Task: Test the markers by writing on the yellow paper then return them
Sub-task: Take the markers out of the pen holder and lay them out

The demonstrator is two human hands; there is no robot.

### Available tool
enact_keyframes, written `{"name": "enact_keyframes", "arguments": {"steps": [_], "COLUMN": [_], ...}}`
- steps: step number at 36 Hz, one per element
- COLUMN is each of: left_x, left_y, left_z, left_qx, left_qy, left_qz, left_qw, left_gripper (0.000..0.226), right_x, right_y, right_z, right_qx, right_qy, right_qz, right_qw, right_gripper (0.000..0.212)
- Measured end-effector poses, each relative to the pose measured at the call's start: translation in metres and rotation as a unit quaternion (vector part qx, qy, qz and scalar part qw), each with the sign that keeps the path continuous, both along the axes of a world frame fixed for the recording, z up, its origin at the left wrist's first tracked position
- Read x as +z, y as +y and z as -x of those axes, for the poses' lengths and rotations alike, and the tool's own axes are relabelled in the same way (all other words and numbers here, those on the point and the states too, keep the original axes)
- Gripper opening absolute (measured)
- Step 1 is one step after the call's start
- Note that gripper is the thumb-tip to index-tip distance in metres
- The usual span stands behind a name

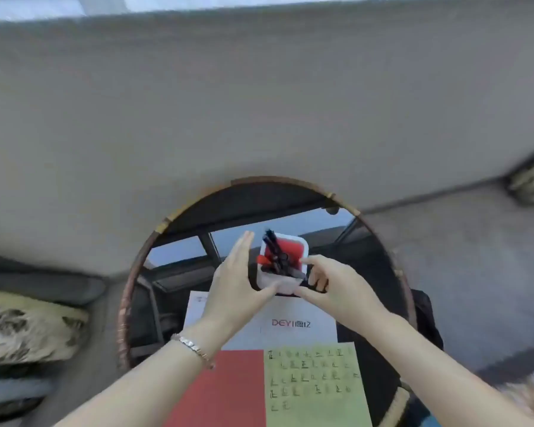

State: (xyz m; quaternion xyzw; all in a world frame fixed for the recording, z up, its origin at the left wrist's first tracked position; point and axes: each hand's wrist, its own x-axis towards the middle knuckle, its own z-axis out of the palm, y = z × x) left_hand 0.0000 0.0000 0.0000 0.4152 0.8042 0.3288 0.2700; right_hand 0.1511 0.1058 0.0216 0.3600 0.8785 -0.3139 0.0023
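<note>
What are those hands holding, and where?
The cup of markers: the left hand presses flat against its left side, and the right hand pinches its near right corner.

Glossy, reflective glass top on round bench [127, 303]; rim worn, rusty-looking metal. At 12 o'clock, smooth white plastic pen holder [303, 241], red inside, with dark plastic markers [276, 251]. Matt yellow paper [315, 405] at 5 o'clock, matt red paper [228, 392] at 6. Shiny metal-link bracelet [195, 348]. Rough rock [28, 331] at 9 o'clock.
</note>
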Motion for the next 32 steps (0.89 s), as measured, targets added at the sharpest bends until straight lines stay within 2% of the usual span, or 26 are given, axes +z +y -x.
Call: {"name": "enact_keyframes", "arguments": {"steps": [3,6,11,16,20,22,26,28,32], "left_x": [-0.022,-0.039,-0.057,-0.067,-0.07,-0.064,-0.051,-0.044,-0.036], "left_y": [0.007,0.011,0.016,0.015,0.01,0.0,-0.028,-0.041,-0.064], "left_z": [0.004,0.004,0.004,0.008,0.002,-0.008,-0.03,-0.042,-0.063], "left_qx": [-0.008,-0.022,-0.004,-0.027,-0.008,0.013,-0.02,-0.051,-0.095], "left_qy": [-0.003,0.006,-0.031,-0.007,0.0,0.054,0.172,0.187,0.171], "left_qz": [-0.037,-0.082,-0.187,-0.208,-0.201,-0.234,-0.329,-0.331,-0.272], "left_qw": [0.999,0.996,0.982,0.978,0.98,0.971,0.928,0.923,0.942], "left_gripper": [0.093,0.078,0.061,0.05,0.076,0.079,0.053,0.044,0.028], "right_x": [-0.028,-0.051,-0.069,-0.068,-0.049,-0.039,-0.022,-0.016,-0.011], "right_y": [0.006,0.011,0.02,0.011,-0.007,-0.022,-0.053,-0.068,-0.093], "right_z": [0.002,0.003,0.005,0.005,0.0,-0.005,-0.02,-0.029,-0.045], "right_qx": [0.011,0.026,0.024,0.0,-0.036,-0.066,-0.097,-0.108,-0.145], "right_qy": [0.047,0.128,0.231,0.306,0.381,0.426,0.471,0.487,0.516], "right_qz": [-0.041,-0.092,-0.166,-0.19,-0.214,-0.212,-0.195,-0.169,-0.043], "right_qw": [0.998,0.987,0.958,0.933,0.899,0.877,0.855,0.85,0.843], "right_gripper": [0.038,0.025,0.023,0.018,0.011,0.009,0.011,0.015,0.015]}}
